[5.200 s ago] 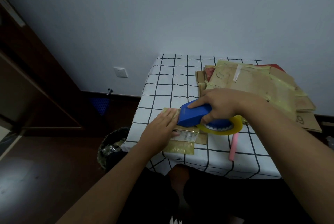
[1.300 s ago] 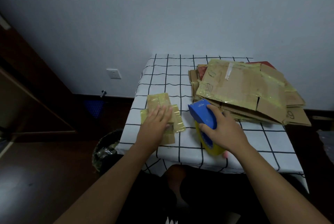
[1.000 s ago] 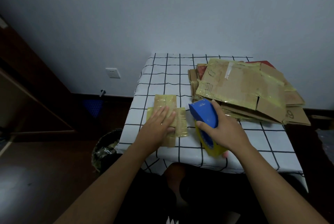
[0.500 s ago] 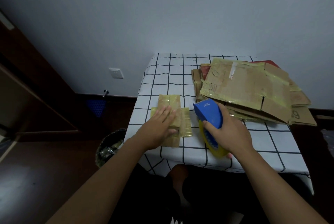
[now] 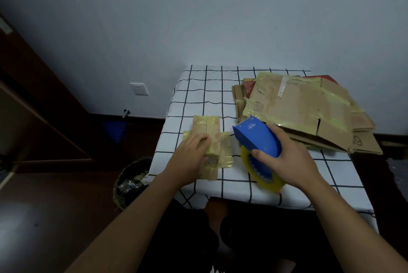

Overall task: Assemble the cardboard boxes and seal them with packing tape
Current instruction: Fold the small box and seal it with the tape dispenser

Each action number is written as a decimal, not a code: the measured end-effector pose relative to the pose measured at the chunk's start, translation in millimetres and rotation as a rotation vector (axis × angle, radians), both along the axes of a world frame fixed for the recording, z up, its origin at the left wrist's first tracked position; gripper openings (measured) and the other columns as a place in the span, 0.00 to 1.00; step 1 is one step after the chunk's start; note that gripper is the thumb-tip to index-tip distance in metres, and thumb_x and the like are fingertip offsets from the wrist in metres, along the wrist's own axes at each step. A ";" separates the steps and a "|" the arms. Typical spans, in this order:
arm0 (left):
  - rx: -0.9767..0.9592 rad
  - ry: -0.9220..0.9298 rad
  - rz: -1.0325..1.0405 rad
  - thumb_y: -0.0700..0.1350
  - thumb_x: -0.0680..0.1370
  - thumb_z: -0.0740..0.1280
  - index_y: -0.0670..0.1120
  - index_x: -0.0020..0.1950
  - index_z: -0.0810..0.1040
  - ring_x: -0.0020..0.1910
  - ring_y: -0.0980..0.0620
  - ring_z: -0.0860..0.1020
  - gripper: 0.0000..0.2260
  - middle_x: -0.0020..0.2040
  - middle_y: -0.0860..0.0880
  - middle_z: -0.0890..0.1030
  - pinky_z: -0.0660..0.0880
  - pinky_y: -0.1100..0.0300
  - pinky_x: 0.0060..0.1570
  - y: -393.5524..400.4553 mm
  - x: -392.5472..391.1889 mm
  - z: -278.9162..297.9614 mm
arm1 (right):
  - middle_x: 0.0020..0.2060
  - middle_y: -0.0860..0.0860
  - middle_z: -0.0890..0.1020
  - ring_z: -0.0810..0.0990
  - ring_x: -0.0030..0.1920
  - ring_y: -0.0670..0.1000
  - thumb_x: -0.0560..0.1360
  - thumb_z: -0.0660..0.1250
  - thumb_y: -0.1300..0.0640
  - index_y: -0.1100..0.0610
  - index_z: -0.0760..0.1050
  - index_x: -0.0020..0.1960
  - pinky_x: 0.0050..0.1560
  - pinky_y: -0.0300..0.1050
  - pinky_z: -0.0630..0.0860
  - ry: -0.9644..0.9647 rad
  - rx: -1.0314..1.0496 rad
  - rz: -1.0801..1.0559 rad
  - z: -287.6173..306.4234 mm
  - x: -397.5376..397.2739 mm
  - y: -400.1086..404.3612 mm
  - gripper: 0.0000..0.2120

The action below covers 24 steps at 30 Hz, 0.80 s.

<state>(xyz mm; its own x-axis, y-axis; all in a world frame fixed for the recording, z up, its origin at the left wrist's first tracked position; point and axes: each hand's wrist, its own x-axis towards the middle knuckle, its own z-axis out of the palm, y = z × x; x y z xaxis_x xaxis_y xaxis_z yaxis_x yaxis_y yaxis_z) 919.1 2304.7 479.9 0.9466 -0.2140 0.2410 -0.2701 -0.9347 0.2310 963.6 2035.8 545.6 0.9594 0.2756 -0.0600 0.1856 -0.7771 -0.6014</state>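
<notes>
A small flattened cardboard box (image 5: 208, 140), taped over in yellow, is laid on the bench (image 5: 198, 87) near its front left corner. Its near part is hidden under the left hand (image 5: 191, 162), which is pressed flat on it, fingers relaxed. Against 0.5 s ago, little is changed. Just right of the box, the blue tape dispenser (image 5: 257, 138) is held in the right hand (image 5: 287, 158), fingers curled over it; its yellow roll (image 5: 260, 173) is partly covered.

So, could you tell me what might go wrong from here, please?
The small taped cardboard piece lies near the table corner, above the bin; if the left hand slips, it may fall. The tape dispenser, gripped by the right hand, could catch the flattened box stack.
</notes>
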 end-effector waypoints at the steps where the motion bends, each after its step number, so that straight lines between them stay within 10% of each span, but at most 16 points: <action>1: -0.107 0.049 0.023 0.47 0.74 0.68 0.44 0.68 0.72 0.64 0.47 0.70 0.23 0.66 0.47 0.73 0.71 0.51 0.62 -0.4 0.4 3.9 | 0.55 0.43 0.74 0.75 0.51 0.51 0.71 0.69 0.35 0.38 0.58 0.74 0.50 0.52 0.75 -0.010 0.048 0.025 3.8 1.8 -1.5 0.36; 6: -0.675 0.426 0.229 0.50 0.82 0.56 0.52 0.59 0.80 0.61 0.50 0.74 0.14 0.61 0.52 0.78 0.71 0.54 0.62 -2.9 13.6 34.9 | 0.58 0.39 0.77 0.79 0.54 0.47 0.63 0.67 0.29 0.36 0.64 0.70 0.54 0.52 0.78 -0.019 0.190 0.237 28.5 13.1 3.6 0.37; 12: -1.189 0.704 0.369 0.79 0.69 0.50 0.56 0.57 0.84 0.64 0.48 0.76 0.37 0.58 0.53 0.83 0.68 0.42 0.67 -6.2 18.2 50.8 | 0.61 0.40 0.75 0.77 0.58 0.46 0.63 0.70 0.32 0.40 0.65 0.72 0.57 0.53 0.79 0.021 0.219 0.390 40.4 23.4 21.0 0.39; 18: -1.325 0.589 0.338 0.47 0.77 0.67 0.45 0.49 0.85 0.58 0.42 0.80 0.09 0.52 0.44 0.85 0.70 0.37 0.65 0.3 17.5 57.9 | 0.59 0.38 0.74 0.77 0.57 0.45 0.63 0.68 0.30 0.37 0.63 0.70 0.55 0.49 0.79 -0.003 0.122 0.456 38.9 30.6 27.0 0.38; 24: -1.156 0.530 0.375 0.39 0.80 0.65 0.42 0.40 0.82 0.64 0.46 0.76 0.10 0.65 0.47 0.78 0.69 0.40 0.67 -2.9 23.5 48.6 | 0.58 0.41 0.77 0.78 0.53 0.47 0.63 0.65 0.29 0.38 0.62 0.73 0.54 0.46 0.77 -0.010 -0.031 0.503 38.1 35.4 25.5 0.41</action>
<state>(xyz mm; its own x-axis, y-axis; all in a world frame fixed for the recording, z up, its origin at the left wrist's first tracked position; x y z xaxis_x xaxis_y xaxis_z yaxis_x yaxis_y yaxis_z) 942.6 2301.8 528.5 0.9384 0.1563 -0.3083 0.3287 -0.1273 0.9358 999.0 2061.3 583.8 0.7084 0.7026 -0.0668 0.5476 -0.6069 -0.5760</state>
